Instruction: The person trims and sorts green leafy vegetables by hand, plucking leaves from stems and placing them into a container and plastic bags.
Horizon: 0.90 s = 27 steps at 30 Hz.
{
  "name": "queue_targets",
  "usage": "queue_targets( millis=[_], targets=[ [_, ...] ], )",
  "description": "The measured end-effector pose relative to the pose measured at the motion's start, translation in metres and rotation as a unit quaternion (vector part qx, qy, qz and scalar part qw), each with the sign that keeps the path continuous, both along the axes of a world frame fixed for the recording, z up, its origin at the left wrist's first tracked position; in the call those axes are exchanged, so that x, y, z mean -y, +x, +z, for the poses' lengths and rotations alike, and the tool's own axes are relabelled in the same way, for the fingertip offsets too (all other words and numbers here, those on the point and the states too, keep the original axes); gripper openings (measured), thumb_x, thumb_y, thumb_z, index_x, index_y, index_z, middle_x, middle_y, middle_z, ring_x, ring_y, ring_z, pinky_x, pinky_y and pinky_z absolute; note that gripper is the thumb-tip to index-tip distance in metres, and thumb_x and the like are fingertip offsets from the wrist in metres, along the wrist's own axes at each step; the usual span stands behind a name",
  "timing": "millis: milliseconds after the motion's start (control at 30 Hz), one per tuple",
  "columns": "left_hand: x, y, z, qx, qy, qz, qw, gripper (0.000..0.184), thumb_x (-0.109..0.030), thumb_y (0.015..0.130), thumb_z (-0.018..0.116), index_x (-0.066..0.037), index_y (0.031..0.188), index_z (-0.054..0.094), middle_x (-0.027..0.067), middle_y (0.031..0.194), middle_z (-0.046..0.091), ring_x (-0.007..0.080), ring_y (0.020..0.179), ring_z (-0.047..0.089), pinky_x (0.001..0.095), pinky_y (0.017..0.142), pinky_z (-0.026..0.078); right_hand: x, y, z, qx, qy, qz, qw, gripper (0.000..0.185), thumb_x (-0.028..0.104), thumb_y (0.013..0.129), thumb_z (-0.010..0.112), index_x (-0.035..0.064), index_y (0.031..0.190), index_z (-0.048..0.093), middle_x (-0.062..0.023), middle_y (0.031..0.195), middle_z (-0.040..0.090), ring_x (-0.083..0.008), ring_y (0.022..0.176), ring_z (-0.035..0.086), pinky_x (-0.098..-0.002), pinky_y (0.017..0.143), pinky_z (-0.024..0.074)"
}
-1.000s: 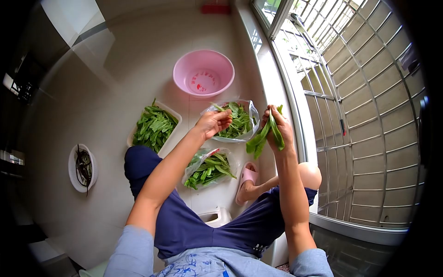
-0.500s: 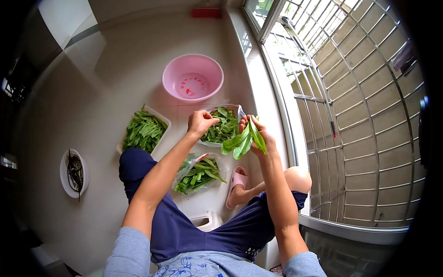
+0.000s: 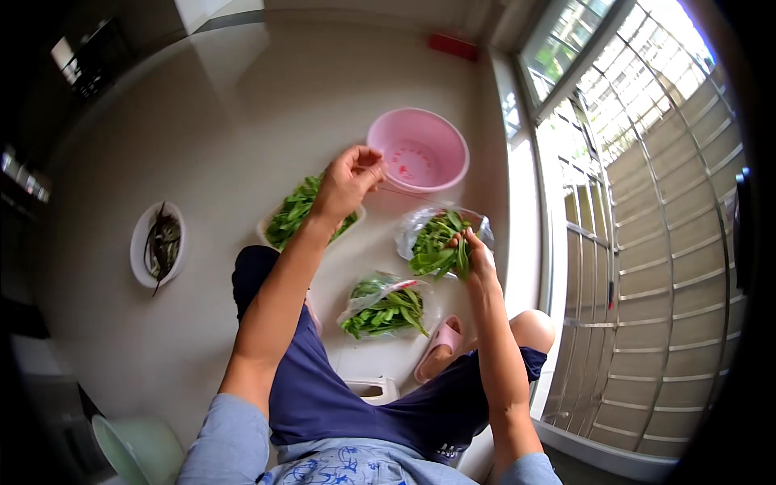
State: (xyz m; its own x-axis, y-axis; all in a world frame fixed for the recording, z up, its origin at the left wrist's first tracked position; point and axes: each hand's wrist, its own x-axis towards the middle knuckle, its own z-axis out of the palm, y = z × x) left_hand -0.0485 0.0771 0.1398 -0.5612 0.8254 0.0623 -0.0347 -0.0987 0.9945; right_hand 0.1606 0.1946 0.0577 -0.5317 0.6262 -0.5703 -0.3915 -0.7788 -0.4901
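My left hand is raised near the pink basin, its thumb and fingers pinched together; whatever it may hold is too small to make out. Leafy greens are gripped in my right hand, over a clear plastic bag of similar greens. Partly behind my left forearm lies a pale tray heaped with leaves. Closer to me, another plastic bag holds longer greens.
On the left stands a white basket with dark, wilted strands. A pale green bucket is at lower left. Between my legs shows a white stool. A window with a metal grille runs along the right.
My left hand has moved up and away from the bag of greens, toward the basin. My right hand has stayed by the bag with its greens. The view has shifted left.
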Motion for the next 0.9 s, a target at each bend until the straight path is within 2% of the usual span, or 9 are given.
queue_targets(
  millis=[333,433,533,567,633,700,733,800,900],
  targets=[
    [0.114,-0.087,0.011,0.037,-0.019,0.166,0.985,0.019,-0.015,0.076,0.052,-0.002,0.09,0.048,0.0054,0.082,0.055,0.0105,0.07,0.052,0.0222,0.064,0.041,0.066,-0.162,-0.109,0.047,-0.096,0.178,0.978,0.01,0.009,0.078,0.043,0.0029,0.07,0.046,-0.0077,0.059,0.046,-0.0192,0.054,0.046,-0.0324,0.058,0.0426],
    [0.134,-0.101,0.014,0.044,-0.018,0.186,0.981,0.019,-0.015,0.076,0.052,-0.002,0.09,0.048,0.0056,0.083,0.055,0.0107,0.07,0.051,0.0225,0.065,0.041,0.084,-0.225,-0.131,0.037,-0.106,0.176,0.978,0.022,0.012,0.079,0.042,-0.0003,0.097,0.044,-0.0121,0.085,0.05,-0.0248,0.071,0.051,-0.039,0.069,0.0438],
    [0.141,-0.111,0.015,0.058,-0.009,0.203,0.977,0.019,-0.015,0.077,0.052,-0.002,0.09,0.048,0.006,0.083,0.055,0.0107,0.07,0.051,0.0222,0.064,0.04,0.091,-0.254,-0.136,0.101,-0.114,0.234,0.96,0.035,0.015,0.08,0.042,-0.0001,0.111,0.035,-0.0133,0.1,0.047,-0.0272,0.086,0.05,-0.0389,0.077,0.0414],
    [0.143,-0.113,0.014,0.063,-0.003,0.199,0.978,0.019,-0.015,0.077,0.052,-0.002,0.09,0.048,0.006,0.083,0.055,0.0107,0.07,0.052,0.0221,0.064,0.04,0.092,-0.254,-0.149,0.107,-0.116,0.242,0.957,0.035,0.015,0.08,0.042,-0.0001,0.111,0.035,-0.0133,0.1,0.047,-0.0272,0.086,0.05,-0.0389,0.077,0.0414],
    [0.144,-0.117,0.016,0.069,-0.008,0.21,0.975,0.019,-0.015,0.076,0.052,-0.002,0.09,0.048,0.0059,0.083,0.055,0.0108,0.071,0.052,0.0219,0.064,0.04,0.073,-0.244,-0.214,0.182,0.101,0.345,0.915,0.036,0.016,0.08,0.043,-0.0006,0.111,0.037,-0.0148,0.099,0.048,-0.0284,0.088,0.05,-0.0367,0.076,0.0416],
    [0.144,-0.119,0.016,0.064,0.007,0.211,0.975,0.019,-0.015,0.076,0.052,-0.002,0.09,0.048,0.0059,0.082,0.055,0.0109,0.071,0.052,0.0217,0.064,0.04,0.057,-0.224,-0.243,0.173,0.096,0.346,0.917,0.033,0.012,0.077,0.045,-0.0006,0.107,0.04,-0.0155,0.094,0.05,-0.0277,0.086,0.05,-0.0361,0.072,0.0429],
    [0.143,-0.12,0.016,0.063,0.01,0.205,0.977,0.02,-0.015,0.076,0.052,-0.002,0.09,0.048,0.006,0.083,0.055,0.011,0.071,0.052,0.0217,0.064,0.04,0.058,-0.214,-0.235,0.132,-0.018,0.295,0.946,0.031,0.009,0.075,0.046,-0.0004,0.105,0.043,-0.0155,0.09,0.052,-0.0263,0.084,0.051,-0.0366,0.068,0.0442],
    [0.141,-0.119,0.015,0.062,0.01,0.203,0.977,0.018,-0.014,0.076,0.053,-0.002,0.088,0.049,0.0056,0.081,0.055,0.0106,0.07,0.052,0.0214,0.064,0.04,0.067,-0.18,-0.202,0.235,0.014,0.257,0.937,0.02,0.008,0.077,0.047,-0.0019,0.095,0.049,-0.0139,0.086,0.053,-0.0253,0.078,0.054,-0.0361,0.07,0.0464],
    [0.136,-0.121,0.01,0.053,0.014,0.189,0.981,0.014,-0.013,0.074,0.053,-0.002,0.084,0.051,0.0044,0.077,0.056,0.0097,0.069,0.052,0.0207,0.063,0.04,0.07,-0.124,-0.196,0.243,0.076,0.256,0.932,0.016,0.005,0.076,0.047,-0.0026,0.089,0.052,-0.0125,0.08,0.055,-0.0233,0.072,0.056,-0.0344,0.065,0.0489]
  ],
)
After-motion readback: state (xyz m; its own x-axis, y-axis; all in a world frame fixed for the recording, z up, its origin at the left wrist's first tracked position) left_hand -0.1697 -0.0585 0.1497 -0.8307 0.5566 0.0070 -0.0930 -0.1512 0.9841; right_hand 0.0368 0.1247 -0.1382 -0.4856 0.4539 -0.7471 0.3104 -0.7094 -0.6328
